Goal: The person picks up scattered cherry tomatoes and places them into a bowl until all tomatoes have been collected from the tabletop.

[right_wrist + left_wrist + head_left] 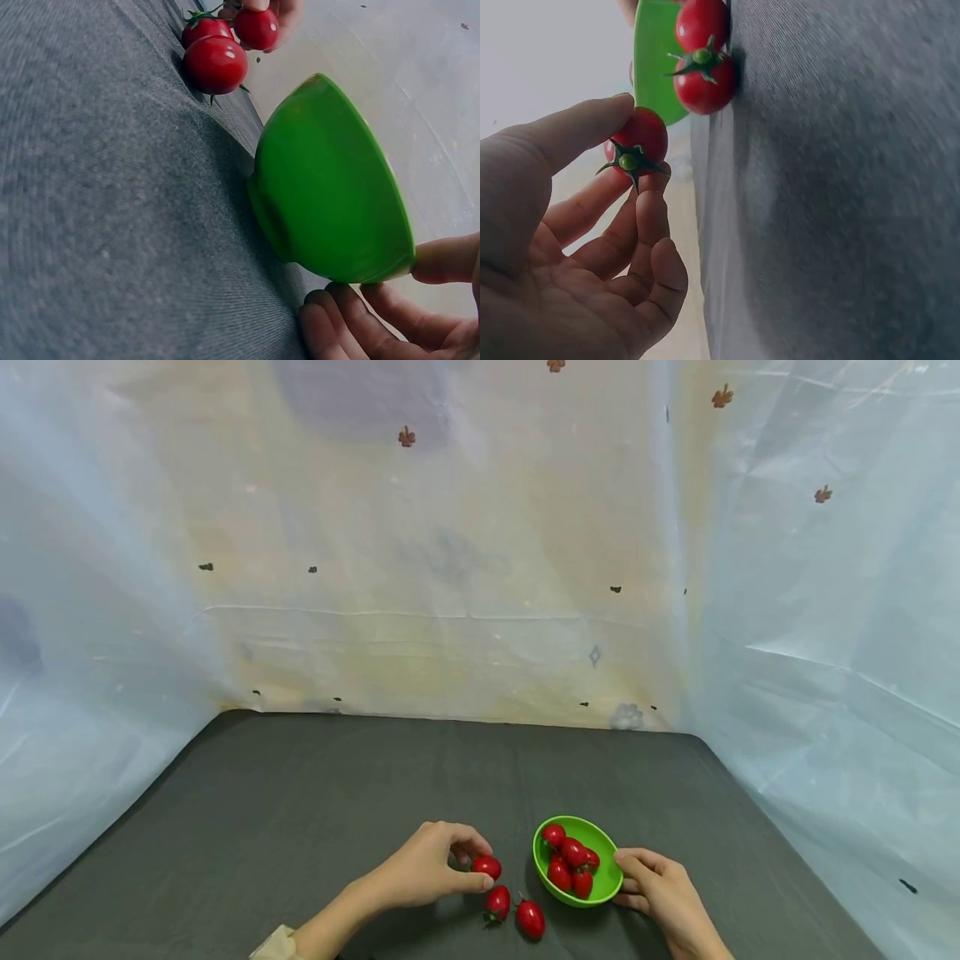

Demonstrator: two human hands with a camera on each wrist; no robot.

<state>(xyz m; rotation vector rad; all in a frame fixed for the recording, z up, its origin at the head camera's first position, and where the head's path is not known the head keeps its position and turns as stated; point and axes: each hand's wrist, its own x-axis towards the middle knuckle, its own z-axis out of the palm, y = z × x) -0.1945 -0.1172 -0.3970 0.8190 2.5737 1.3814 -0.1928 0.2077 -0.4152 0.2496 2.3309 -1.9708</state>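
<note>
Between thumb and fingertips, my left hand point(435, 868) pinches a red cherry tomato point(639, 139), its green calyx facing the wrist camera. In the head view this tomato point(487, 867) is just above two others on the dark cloth, one tomato point(497, 902) nearest the hand and another tomato point(530, 919) to its right. A green bowl point(611, 893) stands right of them with several tomatoes point(573, 852) inside. My right hand point(660, 889) holds the bowl by its right side, thumb at the rim and fingers against the outer wall point(322, 187).
Dark grey cloth point(360, 777) covers the table. Pale plastic sheeting point(450, 527) with small leaf and dark marks hangs behind it and along both sides. A light sleeve cuff point(276, 945) shows on the left forearm.
</note>
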